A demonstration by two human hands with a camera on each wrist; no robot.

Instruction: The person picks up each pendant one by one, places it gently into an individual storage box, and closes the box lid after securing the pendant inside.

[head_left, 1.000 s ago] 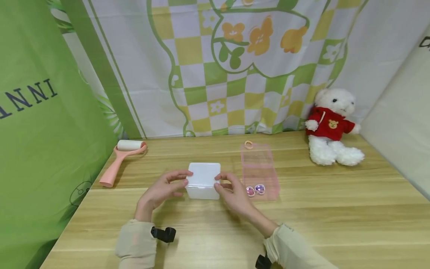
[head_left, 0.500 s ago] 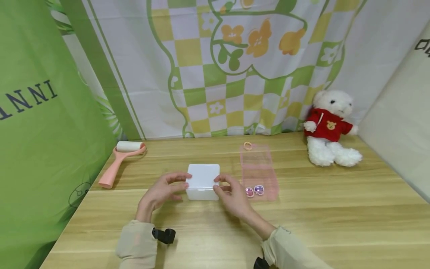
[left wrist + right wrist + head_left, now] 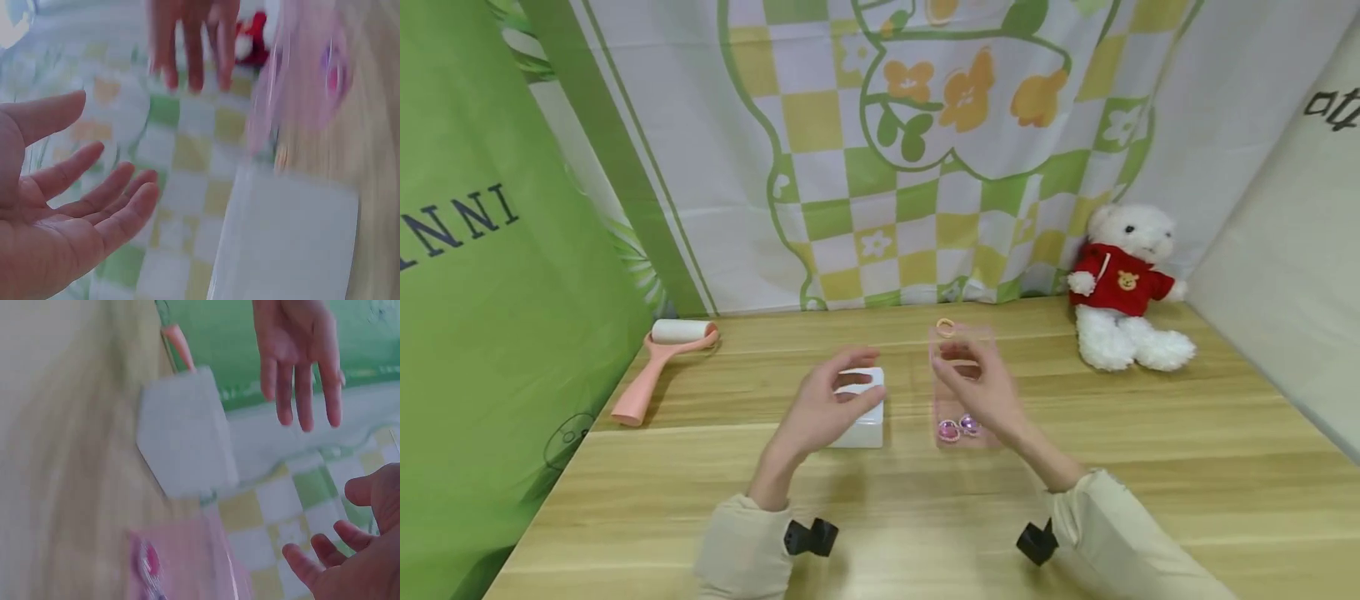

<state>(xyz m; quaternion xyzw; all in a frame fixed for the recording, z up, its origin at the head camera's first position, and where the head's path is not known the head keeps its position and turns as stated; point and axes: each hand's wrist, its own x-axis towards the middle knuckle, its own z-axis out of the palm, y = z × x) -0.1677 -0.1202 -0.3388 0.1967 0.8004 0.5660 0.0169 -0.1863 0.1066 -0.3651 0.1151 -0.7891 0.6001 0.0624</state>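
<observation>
A white lidded box (image 3: 867,435) stands on the table; its lid looks closed in the right wrist view. My left hand (image 3: 827,408) hovers in front of it and hides part of the lid, fingers apart and holding nothing. Over a translucent pink sheet or pouch (image 3: 947,398) hovers my right hand (image 3: 988,392), its fingers loosely bent around nothing. On the pink piece lies a small pair of pink and purple gems with beaded rims (image 3: 949,431), shaped like tiny sunglasses. A small yellow-orange ring (image 3: 946,335) rests at its far end. Both wrist views show the hands apart from the box.
A pink lint roller (image 3: 655,367) with a white roll lies at the table's left. At the back right sits a white teddy bear (image 3: 1123,283) in a red hoodie. Fabric curtains (image 3: 872,204) hang behind and beside the wooden table (image 3: 1150,467).
Both hands have let go of the white box's sides. The left has risen in front of the box, and the right has moved right, over the pink piece.
</observation>
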